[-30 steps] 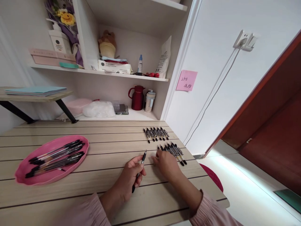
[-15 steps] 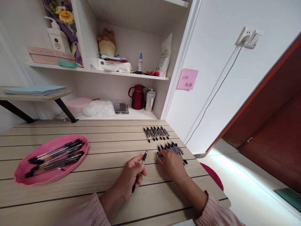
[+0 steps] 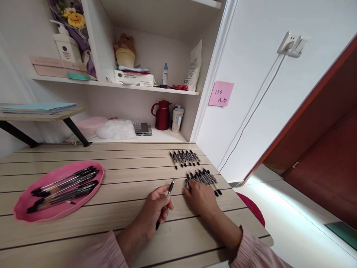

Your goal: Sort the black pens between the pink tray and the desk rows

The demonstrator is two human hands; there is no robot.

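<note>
My left hand (image 3: 157,208) is closed round a black-and-clear pen (image 3: 170,187), held slanting with its tip up and away from me. To its right, my right hand (image 3: 202,197) rests palm down over the near row of pens (image 3: 206,176). Its thumb and fingers are curled on a pen (image 3: 186,183) at that row's left end, partly hidden beneath them. Behind lies a second row of pens (image 3: 184,158), side by side on the wooden desk (image 3: 125,186). Several more pens (image 3: 67,186) lie in a pink oval tray (image 3: 96,193) at the left.
At the desk's back stand a white shelf unit (image 3: 156,89), a dark red jug (image 3: 162,115) and a patterned cup (image 3: 177,119). A small raised shelf (image 3: 41,116) on black legs is at the left. A cable (image 3: 251,106) hangs on the right wall.
The view has shifted very slightly. My right hand has moved a little toward the left end of the near row; my left hand still holds its pen in the same pose.
</note>
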